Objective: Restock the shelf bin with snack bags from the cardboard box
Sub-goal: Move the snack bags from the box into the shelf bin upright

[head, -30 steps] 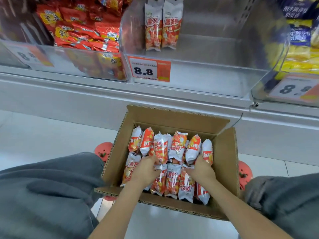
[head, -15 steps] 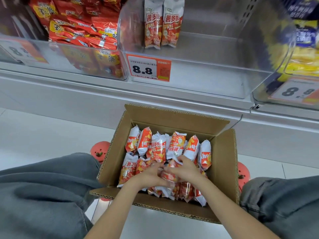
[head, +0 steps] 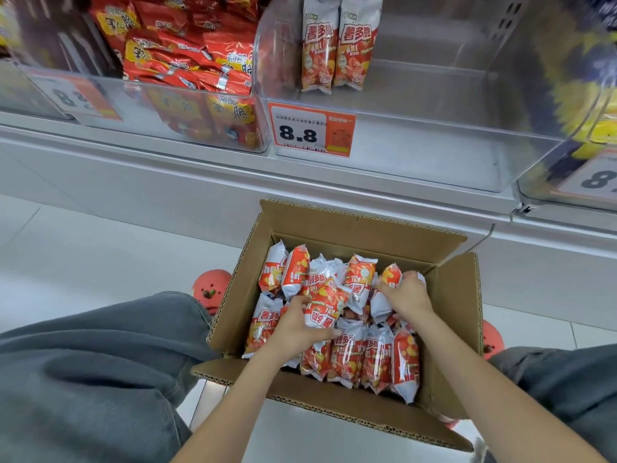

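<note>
An open cardboard box [head: 454,305] sits on the floor between my knees, packed with several orange-and-white snack bags [head: 347,355]. My left hand [head: 297,324] grips one snack bag [head: 325,307], tilted and lifted slightly above the others. My right hand [head: 405,295] is closed over bags at the box's back right. Above, the clear shelf bin [head: 434,162] holds two matching bags [head: 339,45] upright at its back left; most of its floor is bare.
A price tag reading 8.8 [head: 312,130] is stuck on the bin's front. A neighbouring bin on the left [head: 187,68] is full of red snack packs, and one on the right [head: 597,125] holds yellow packs. My grey trouser legs [head: 93,372] flank the box.
My hands were together in the box's middle; now they have parted. The left lifts one bag, and the right has moved to the back right bags.
</note>
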Action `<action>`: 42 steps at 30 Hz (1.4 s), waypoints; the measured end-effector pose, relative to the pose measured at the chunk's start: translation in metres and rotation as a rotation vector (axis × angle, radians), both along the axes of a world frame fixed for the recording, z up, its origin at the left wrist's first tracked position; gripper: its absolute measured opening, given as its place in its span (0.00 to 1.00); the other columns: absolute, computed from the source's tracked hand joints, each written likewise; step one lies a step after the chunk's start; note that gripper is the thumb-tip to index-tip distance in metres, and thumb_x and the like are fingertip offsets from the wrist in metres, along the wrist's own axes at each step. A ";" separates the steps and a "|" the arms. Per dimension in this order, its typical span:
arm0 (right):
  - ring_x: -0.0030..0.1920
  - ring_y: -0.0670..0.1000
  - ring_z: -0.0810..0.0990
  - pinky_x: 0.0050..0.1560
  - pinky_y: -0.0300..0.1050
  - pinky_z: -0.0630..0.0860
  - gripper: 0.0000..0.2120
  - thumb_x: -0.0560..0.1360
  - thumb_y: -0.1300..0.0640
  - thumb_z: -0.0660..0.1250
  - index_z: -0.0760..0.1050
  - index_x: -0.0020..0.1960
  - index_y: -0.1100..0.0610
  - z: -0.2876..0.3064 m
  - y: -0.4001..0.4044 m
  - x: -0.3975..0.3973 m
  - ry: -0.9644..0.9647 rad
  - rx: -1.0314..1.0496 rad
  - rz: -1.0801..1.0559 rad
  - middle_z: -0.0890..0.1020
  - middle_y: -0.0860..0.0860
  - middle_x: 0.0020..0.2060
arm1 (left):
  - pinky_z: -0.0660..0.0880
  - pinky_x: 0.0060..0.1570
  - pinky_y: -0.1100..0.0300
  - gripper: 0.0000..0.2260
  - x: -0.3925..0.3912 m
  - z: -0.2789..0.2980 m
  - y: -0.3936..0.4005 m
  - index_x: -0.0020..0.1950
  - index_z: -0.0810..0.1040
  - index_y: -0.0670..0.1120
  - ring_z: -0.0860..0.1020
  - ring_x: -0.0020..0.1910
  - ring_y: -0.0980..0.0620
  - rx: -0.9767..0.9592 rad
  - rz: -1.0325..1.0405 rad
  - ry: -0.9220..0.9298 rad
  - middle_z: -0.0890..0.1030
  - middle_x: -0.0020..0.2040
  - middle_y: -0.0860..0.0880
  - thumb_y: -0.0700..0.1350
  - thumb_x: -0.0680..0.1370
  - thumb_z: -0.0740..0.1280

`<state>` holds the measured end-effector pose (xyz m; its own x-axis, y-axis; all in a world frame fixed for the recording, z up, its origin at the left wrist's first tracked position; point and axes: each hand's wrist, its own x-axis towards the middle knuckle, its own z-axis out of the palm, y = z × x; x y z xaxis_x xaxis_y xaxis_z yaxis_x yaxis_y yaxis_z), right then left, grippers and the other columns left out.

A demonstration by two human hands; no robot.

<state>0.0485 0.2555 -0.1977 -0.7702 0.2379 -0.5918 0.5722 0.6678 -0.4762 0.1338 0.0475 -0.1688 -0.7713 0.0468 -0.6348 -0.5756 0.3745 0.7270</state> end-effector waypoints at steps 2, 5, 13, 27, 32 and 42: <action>0.60 0.62 0.75 0.55 0.59 0.77 0.43 0.70 0.37 0.69 0.57 0.72 0.63 -0.005 -0.002 -0.001 -0.077 0.027 -0.005 0.69 0.62 0.66 | 0.69 0.48 0.66 0.33 0.000 -0.002 0.000 0.65 0.58 0.49 0.71 0.51 0.58 -0.032 0.027 0.004 0.69 0.55 0.54 0.48 0.70 0.76; 0.64 0.63 0.72 0.58 0.54 0.74 0.41 0.70 0.47 0.74 0.56 0.72 0.63 -0.006 -0.006 -0.003 -0.080 0.042 -0.023 0.66 0.63 0.68 | 0.70 0.39 0.70 0.30 -0.001 -0.004 -0.003 0.60 0.61 0.48 0.73 0.46 0.62 -0.043 0.052 0.020 0.72 0.51 0.54 0.47 0.69 0.77; 0.48 0.55 0.78 0.43 0.48 0.76 0.24 0.74 0.59 0.70 0.66 0.66 0.61 0.000 0.008 0.004 -0.095 -0.168 -0.231 0.77 0.57 0.51 | 0.79 0.53 0.54 0.25 -0.007 -0.006 -0.010 0.56 0.72 0.54 0.76 0.55 0.51 0.038 0.179 0.041 0.75 0.54 0.53 0.45 0.65 0.80; 0.55 0.58 0.78 0.46 0.54 0.81 0.19 0.75 0.55 0.68 0.68 0.63 0.58 0.024 0.010 0.023 -0.300 -0.842 -0.458 0.77 0.59 0.57 | 0.78 0.56 0.47 0.23 -0.008 0.017 -0.023 0.67 0.72 0.47 0.78 0.60 0.46 0.720 0.643 -0.107 0.80 0.60 0.44 0.47 0.73 0.71; 0.56 0.61 0.81 0.51 0.59 0.80 0.35 0.58 0.55 0.81 0.73 0.61 0.61 0.068 0.017 0.037 -0.399 -1.219 -0.191 0.81 0.63 0.57 | 0.79 0.51 0.50 0.23 -0.016 0.032 -0.014 0.66 0.72 0.47 0.79 0.59 0.46 0.917 0.725 -0.092 0.79 0.60 0.44 0.52 0.72 0.67; 0.52 0.59 0.82 0.52 0.57 0.80 0.21 0.67 0.56 0.69 0.74 0.59 0.61 0.111 -0.015 0.034 -0.320 -1.161 -0.204 0.85 0.59 0.48 | 0.76 0.58 0.46 0.24 -0.025 0.063 0.005 0.69 0.70 0.46 0.78 0.60 0.43 0.866 0.674 -0.121 0.79 0.62 0.41 0.58 0.78 0.62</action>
<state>0.0827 0.2405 -0.0865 -0.5610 -0.4586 -0.6892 0.8176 -0.1763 -0.5482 0.1093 0.0520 -0.1061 -0.7412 0.1053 -0.6630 -0.5551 -0.6515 0.5171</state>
